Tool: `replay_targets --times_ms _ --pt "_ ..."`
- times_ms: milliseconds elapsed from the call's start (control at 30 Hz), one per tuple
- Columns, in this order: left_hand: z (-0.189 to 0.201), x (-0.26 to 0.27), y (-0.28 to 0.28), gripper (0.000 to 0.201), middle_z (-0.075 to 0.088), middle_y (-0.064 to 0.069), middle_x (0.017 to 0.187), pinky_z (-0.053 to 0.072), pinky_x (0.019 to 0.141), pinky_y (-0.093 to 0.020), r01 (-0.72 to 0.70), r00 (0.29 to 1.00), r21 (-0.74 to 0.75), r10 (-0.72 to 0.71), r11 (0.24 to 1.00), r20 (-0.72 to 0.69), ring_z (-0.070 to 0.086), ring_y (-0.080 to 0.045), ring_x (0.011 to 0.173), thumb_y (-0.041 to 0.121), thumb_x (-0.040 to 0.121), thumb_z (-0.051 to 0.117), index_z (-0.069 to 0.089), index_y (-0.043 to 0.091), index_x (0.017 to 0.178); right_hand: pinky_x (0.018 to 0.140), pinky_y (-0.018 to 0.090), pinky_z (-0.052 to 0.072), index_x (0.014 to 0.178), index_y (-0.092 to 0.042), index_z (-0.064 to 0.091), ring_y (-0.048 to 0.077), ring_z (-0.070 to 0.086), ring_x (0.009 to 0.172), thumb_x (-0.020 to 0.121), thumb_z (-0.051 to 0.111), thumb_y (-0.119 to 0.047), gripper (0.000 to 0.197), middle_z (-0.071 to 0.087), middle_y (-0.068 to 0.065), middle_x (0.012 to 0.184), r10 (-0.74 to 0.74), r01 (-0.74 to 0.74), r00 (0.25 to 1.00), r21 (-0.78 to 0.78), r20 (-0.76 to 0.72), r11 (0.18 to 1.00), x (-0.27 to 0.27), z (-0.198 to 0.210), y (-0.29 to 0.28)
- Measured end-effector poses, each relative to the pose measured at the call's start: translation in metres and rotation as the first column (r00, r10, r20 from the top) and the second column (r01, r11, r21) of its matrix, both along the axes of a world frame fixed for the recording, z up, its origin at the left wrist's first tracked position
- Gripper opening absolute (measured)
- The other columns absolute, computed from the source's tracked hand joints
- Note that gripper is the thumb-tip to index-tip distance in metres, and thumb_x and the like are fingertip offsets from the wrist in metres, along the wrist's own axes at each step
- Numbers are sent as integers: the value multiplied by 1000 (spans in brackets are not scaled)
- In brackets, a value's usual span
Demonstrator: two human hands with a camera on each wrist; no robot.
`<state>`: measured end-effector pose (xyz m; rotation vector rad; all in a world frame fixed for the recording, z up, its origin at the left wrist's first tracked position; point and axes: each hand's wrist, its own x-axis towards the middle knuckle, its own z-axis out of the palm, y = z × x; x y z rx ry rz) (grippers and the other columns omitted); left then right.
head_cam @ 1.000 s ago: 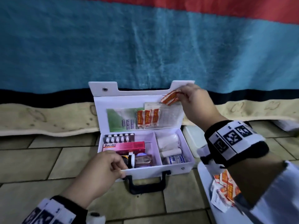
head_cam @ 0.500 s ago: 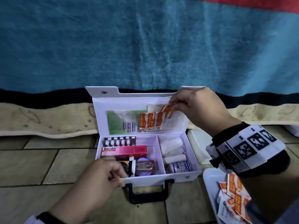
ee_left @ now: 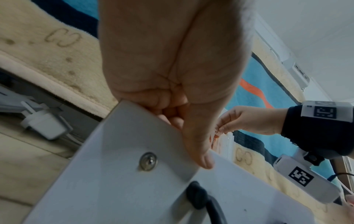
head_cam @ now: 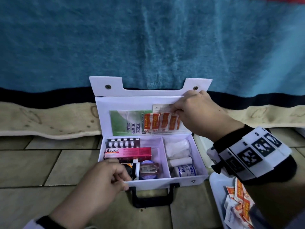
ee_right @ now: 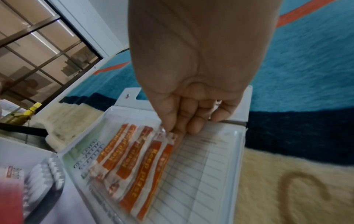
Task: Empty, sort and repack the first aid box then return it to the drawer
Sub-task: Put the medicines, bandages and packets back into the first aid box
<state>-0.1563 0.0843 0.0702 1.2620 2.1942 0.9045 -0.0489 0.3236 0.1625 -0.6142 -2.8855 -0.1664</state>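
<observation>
The right hand [head_cam: 200, 113] has come down from the top edge of the raised lid, where a second ago it held one orange plaster sachet [ee_right: 151, 174] in the air. That sachet now sits in the clear lid pocket [ee_right: 203, 169], just under the fingertips [ee_right: 170, 128], alongside the row of matching orange sachets [head_cam: 160, 123] already tucked there. Thumb and forefinger are still pinched on its top edge, so it is seated but not let go.

The left hand [head_cam: 100, 180] has not moved: its fingers are curled over the near front wall of the first aid box [head_cam: 166, 182], thumb outside, steadying it on the tiled floor.

In my judgement repacking is well along. Beyond the left knuckles lie a blister strip [head_cam: 123, 142] and a pink Bacidin carton [head_cam: 127, 153]; below the right wrist, bandage rolls [head_cam: 179, 152] fill the other compartment. More sachets wait in the white tray [head_cam: 214, 190] under the right forearm, so further pocket trips seem likely before closing the box.
</observation>
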Motion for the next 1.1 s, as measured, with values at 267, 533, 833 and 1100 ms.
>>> replay_targets --times_ms 267,533,833,1100 --pt "1 2 1 31 61 27 71 38 53 -10 -9 1000 -8 9 1000 5 56 1 63 -1 64 78 66 25 54 89 27 18 97 -28 61 21 43 116 86 57 -28 12 54 1 107 -51 50 998 -40 -21 998 2 -9 -1" --pt "1 1 0 26 62 26 71 39 52 -10 -17 1000 10 17 1000 -16 56 0 63 -3 64 78 69 20 57 95 13 11 101 -26 70 11 44 118 84 63 -30 18 64 -8 112 -27 22 989 -38 -148 999 13 -2 -13" --pt "0 1 0 31 65 17 59 37 49 -10 -10 1000 21 11 1000 -28 54 0 56 -6 64 78 68 22 54 61 3 36 94 -23 74 4 56 72 82 69 -20 13 68 -7 80 -189 179 982 -347 3 921 119 6 -21" --pt "-9 -7 1 33 64 15 57 33 43 -10 4 997 4 -4 1000 -77 52 0 49 -2 65 80 71 29 61 82 18 43 120 -25 60 12 58 104 86 64 -31 35 64 -4 115 -432 571 807 -345 403 745 219 -57 -22"
